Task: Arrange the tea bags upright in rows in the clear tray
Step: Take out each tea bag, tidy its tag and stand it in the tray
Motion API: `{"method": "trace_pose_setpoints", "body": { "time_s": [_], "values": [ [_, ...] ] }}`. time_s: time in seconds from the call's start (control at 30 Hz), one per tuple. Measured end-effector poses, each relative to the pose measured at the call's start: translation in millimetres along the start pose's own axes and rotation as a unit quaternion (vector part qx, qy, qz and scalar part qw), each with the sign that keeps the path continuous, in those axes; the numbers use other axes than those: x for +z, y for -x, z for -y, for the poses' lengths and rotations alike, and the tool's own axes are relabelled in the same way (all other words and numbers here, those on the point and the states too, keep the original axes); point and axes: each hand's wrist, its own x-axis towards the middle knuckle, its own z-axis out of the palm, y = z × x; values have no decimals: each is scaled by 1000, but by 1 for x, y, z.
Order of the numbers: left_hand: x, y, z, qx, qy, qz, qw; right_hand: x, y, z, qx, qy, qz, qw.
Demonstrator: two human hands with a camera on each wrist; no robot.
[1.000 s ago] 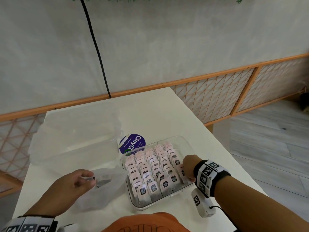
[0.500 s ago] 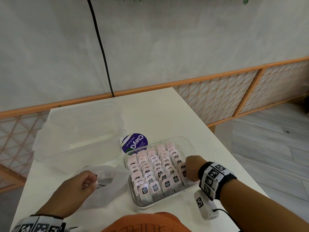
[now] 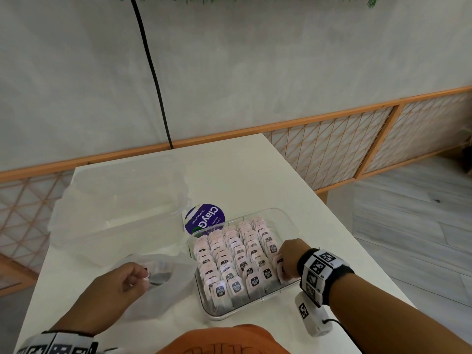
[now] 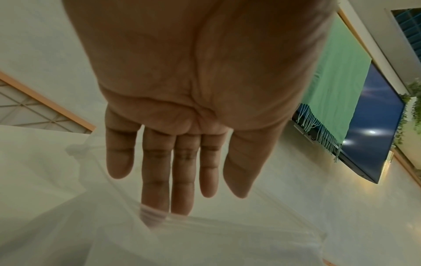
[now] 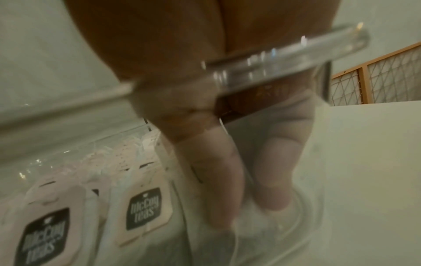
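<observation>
Reaching over the right rim of the clear tray (image 3: 291, 218), the right hand (image 3: 290, 259) has its fingers (image 5: 218, 180) down inside the rightmost row, curled round a tea bag (image 3: 279, 264) there; the wrist view is blurred, so how firm that hold is I cannot tell. Beside those fingers the tea bags (image 3: 237, 254) stand upright in close rows across the tray, pale paper tags with dark labels facing the person, and the nearest tags (image 5: 145, 210) read "McCoy teas". The left hand (image 3: 120, 284) sits on the table (image 3: 229, 172) to the left of the tray, at the mouth of a thin translucent plastic bag (image 3: 168, 284); from the head view its fingertips (image 3: 144, 273) pinch the bag's edge, while the left wrist view shows the fingers (image 4: 182, 180) stretched nearly straight with the film bunched at their tips. Something dark lies inside the bag. Just beyond the tray's far left corner lies a round purple label (image 3: 205, 218) printed "ClayGo", and beyond the bag stands a large frosted plastic container (image 3: 115, 208), near the table's far left corner. A wood-framed lattice railing (image 3: 357, 139) and a pale wall (image 3: 255, 60) rise behind the table.
</observation>
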Motion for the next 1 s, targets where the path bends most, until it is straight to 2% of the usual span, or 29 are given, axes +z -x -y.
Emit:
{"method": "trace_pose_setpoints", "body": {
  "time_s": [0.1, 0.23, 0.33, 0.5, 0.67, 0.77, 1.0],
  "values": [
    [0, 0, 1, 2, 2, -1, 1000, 1, -14, -2, -12, -33, 36, 999],
    [1, 1, -2, 0, 2, -2, 1000, 2, -7, -8, -4, -76, -42, 996],
    [1, 0, -3, 0, 1, -1, 1000, 2, 4, -7, -6, -48, -53, 997],
    [0, 1, -2, 1, 1, -1, 1000, -2, 12, -8, -2, -31, -18, 999],
    [-1, 0, -2, 1, -6, 6, 1000, -3, 17, -5, 2, 10, -22, 1000],
    [-2, 1, -3, 2, -4, 3, 1000, -2, 12, -4, 5, 0, -12, 1000],
    [-4, 4, -4, 0, 4, 2, 1000, 5, 4, -4, 4, -13, -40, 999]
  ]
}}
